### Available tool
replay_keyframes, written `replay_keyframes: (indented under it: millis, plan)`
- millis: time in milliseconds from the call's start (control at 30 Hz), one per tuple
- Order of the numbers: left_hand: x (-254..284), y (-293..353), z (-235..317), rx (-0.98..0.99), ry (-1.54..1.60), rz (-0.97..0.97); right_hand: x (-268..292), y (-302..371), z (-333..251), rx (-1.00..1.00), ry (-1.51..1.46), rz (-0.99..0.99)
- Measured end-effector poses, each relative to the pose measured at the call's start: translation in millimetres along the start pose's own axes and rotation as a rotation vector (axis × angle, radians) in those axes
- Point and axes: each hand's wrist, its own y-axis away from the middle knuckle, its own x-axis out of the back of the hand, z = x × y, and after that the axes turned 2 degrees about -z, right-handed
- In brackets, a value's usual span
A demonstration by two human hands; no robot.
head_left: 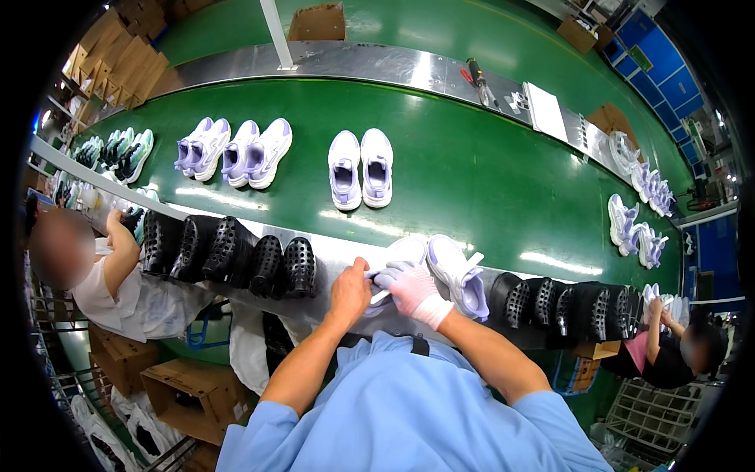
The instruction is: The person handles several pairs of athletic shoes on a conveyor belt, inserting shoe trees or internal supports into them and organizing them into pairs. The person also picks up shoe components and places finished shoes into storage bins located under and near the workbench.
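A white and lilac sneaker [407,250] lies on the metal ledge in front of me, toe pointing away. My bare left hand [351,289] pinches it at the heel end, fingers closed. From the other side my right hand [412,293], in a pale glove, is closed over its collar and hides much of the opening. Touching distance to the right sits a second white and lilac sneaker [454,271], a pale strip sticking up from it. Beyond them a matching pair of sneakers [360,169] stands on the green belt [480,189].
Black perforated shoe forms [228,248] line the ledge on the left, more black forms [562,303] on the right. Further sneakers [236,153] stand on the belt. A person [102,271] works at far left, another person [668,346] at far right. Cardboard boxes [197,397] sit below.
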Motion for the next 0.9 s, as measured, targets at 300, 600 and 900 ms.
replay_keyframes:
  millis: [300,600,900]
  plan:
    - [14.6,9.1,11.5,0.054,-0.043,-0.094,13.2,8.0,-16.6,0.041,-0.044,0.167]
    - [23.6,-17.3,41.0,-0.612,-0.139,-0.032,12.4,27.3,-20.6,-0.564,-0.584,0.471]
    - [25.3,18.4,33.0,-0.932,-0.376,-0.155,8.0,59.1,2.9,-0.972,-1.154,0.447]
